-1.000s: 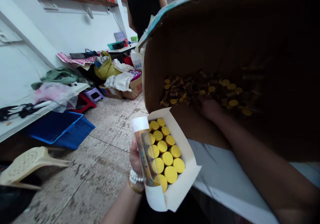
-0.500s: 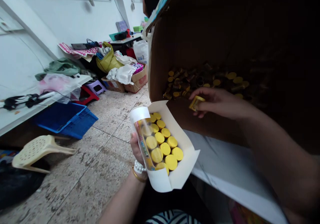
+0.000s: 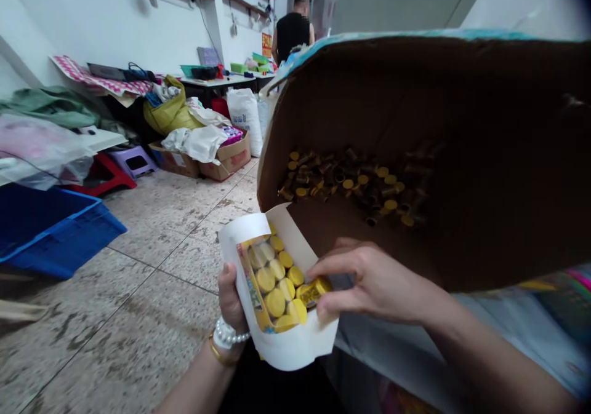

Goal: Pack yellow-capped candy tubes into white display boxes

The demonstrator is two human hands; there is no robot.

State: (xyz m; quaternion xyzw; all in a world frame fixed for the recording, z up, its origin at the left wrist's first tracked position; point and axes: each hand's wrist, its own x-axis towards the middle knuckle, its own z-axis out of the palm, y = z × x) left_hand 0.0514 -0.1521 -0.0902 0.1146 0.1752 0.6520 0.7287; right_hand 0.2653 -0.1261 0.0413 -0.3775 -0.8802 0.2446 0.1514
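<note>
A white box (image 3: pixel 295 343) with a clear window is tilted in my left hand (image 3: pixel 232 297), whose fingers wrap round its left side. Rows of small yellow-capped tubes (image 3: pixel 276 302) stand inside it. My right hand (image 3: pixel 355 278) is at the box's open right side, thumb and fingers closed round a small yellow tube (image 3: pixel 311 293) that lies on its side against the other caps. Behind them, a big brown cardboard box (image 3: pixel 332 112) lies open towards me, with a heap of loose yellow-capped tubes (image 3: pixel 348 183) on its inner floor.
A blue crate (image 3: pixel 60 235), a purple stool (image 3: pixel 133 160) and a cardboard carton (image 3: pixel 233 155) stand on the left. A white sack (image 3: pixel 245 119) is beyond the carton. Further back, a person in a black top (image 3: pixel 293 35) stands near tables.
My right hand has come from inside the big cardboard box to the white box, bringing the yellow tube. The view has turned right, and the person at the back now shows more fully.
</note>
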